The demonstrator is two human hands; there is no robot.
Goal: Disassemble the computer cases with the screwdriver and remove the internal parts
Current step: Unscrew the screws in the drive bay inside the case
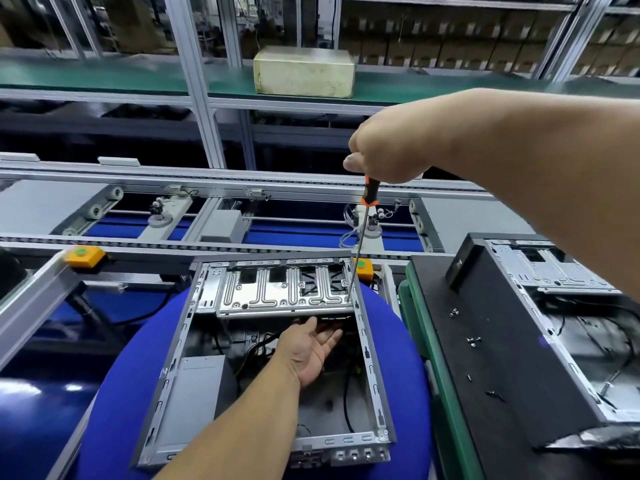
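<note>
Bare steel, lid off: the open computer case point(270, 368) lies on a blue round seat point(398, 341), placed low so both hands reach in from above. The left hand point(313, 348), palm up with fingers relaxed and apart, waits beneath the drive bracket point(284, 289), apparently to catch it once freed. The right hand point(384, 150) clamps the screwdriver point(362, 237) upright, tip on a screw at the bracket's right corner. A second case point(554, 306) sits rightward, loose screws point(473, 341) beside it.

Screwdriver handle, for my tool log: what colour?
Black with orange trim, on the screwdriver, in the head view.
</note>
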